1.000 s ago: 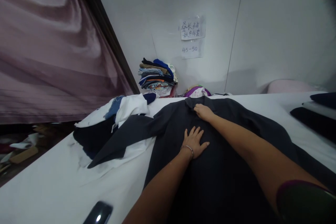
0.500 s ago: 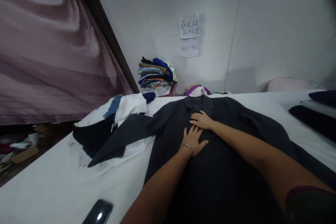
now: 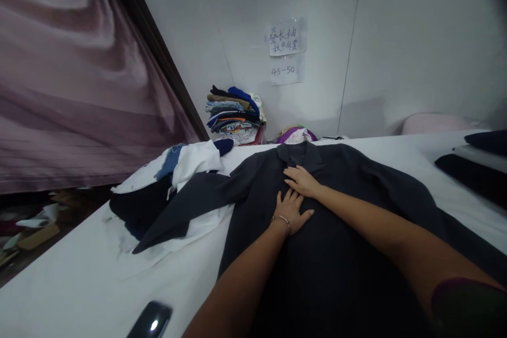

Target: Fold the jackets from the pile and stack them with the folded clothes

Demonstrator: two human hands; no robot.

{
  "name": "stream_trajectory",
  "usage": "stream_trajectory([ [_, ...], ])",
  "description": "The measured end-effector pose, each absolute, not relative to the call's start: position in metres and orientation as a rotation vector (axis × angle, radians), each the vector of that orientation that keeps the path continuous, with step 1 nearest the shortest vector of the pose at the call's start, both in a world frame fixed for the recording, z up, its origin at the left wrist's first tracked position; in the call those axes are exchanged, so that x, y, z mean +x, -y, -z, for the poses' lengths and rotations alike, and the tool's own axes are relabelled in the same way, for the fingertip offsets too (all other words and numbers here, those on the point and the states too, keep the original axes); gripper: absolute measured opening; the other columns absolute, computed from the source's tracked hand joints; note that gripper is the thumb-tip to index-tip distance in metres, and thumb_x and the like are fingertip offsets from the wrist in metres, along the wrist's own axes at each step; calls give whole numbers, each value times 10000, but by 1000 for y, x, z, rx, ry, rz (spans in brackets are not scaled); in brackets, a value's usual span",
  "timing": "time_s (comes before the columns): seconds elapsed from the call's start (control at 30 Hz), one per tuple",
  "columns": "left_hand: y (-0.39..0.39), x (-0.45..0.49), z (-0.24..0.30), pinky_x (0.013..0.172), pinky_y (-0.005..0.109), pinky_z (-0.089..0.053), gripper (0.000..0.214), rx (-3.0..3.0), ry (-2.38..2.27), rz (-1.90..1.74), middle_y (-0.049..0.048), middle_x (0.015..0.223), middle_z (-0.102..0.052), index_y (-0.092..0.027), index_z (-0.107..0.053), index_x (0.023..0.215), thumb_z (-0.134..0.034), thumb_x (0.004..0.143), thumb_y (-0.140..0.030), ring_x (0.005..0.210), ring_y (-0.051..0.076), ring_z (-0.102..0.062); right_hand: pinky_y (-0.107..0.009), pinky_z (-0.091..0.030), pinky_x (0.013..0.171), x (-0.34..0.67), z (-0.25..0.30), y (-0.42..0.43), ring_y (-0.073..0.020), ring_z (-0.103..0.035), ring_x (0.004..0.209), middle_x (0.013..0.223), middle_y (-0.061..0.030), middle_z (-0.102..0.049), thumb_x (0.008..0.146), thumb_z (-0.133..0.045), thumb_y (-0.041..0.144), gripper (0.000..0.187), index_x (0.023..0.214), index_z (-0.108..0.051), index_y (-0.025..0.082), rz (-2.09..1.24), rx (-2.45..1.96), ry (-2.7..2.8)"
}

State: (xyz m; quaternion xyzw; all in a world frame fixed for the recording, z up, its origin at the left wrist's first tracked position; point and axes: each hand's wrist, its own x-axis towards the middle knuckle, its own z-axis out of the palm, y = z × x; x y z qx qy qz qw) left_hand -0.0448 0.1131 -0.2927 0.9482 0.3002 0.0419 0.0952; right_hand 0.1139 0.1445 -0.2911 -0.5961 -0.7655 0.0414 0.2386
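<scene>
I can read a handwritten sign [image 3: 287,37] on the wall [image 3: 415,37], 叠长袖 秋冬外套, with 45-50 on a note [image 3: 287,70] beneath it. A dark grey suit jacket [image 3: 336,274] lies spread on the white surface [image 3: 99,285], collar toward the wall. The left hand [image 3: 291,210] and right hand [image 3: 302,181] lie flat on its chest, each grip apart, clamped on nothing

Garment workroom, folded clothes [image 3: 234,113], wall sign [image 3: 287,37]
</scene>
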Motion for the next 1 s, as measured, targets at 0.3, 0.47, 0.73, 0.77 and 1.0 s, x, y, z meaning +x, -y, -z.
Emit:
stream_trajectory([
  [0.3,-113,-44,294,1141,581,-110,712,2800,-913,-73,9,1552,-244,-281,-292,1464,-232,876,-680,1430,265,-138,-470,-262,1104,193,303,-131,-256,-442,1285,1337,-139,-544,893,-404,272,436,1279,-557,140,-21,-2063,1671],
  [0.47,-113,-45,293,1141,578,-106,703,2790,-916,-75,7,1551,-247,-287,-299,1459,-236,878,-677,1430,259,-142,-371,-343,1081,215,314,-114,-233,-456,1283,1362,-129,-525,897,-426,368,469,1273,-571,127,-91,-2069,1627],
  [0.73,-114,-45,293,1142,570,-117,695,2825,-921,-58,8,1549,-252,-290,-294,1464,-231,885,-669,1428,269,-145,-393,-455,967,226,307,-100,-215,-605,1080,1201,-80,-647,851,-396,207,461,1278,-570,188,-18,-2089,1431],
  [0.77,-114,-45,294,1142,570,-117,695,2826,-923,-57,8,1548,-254,-289,-295,1463,-232,885,-669,1428,270,-145,-401,-441,979,226,302,-101,-221,-588,1103,1214,-81,-639,849,-390,196,460,1269,-578,189,7,-2089,1430],
  [1.0,-114,-45,293,1142,573,-115,705,2825,-920,-59,11,1550,-251,-273,-305,1458,-220,884,-674,1428,259,-152,-331,-388,998,185,261,-145,-206,-547,1155,1211,-46,-647,865,-499,328,345,1158,-654,231,-20,-2064,1742],
])
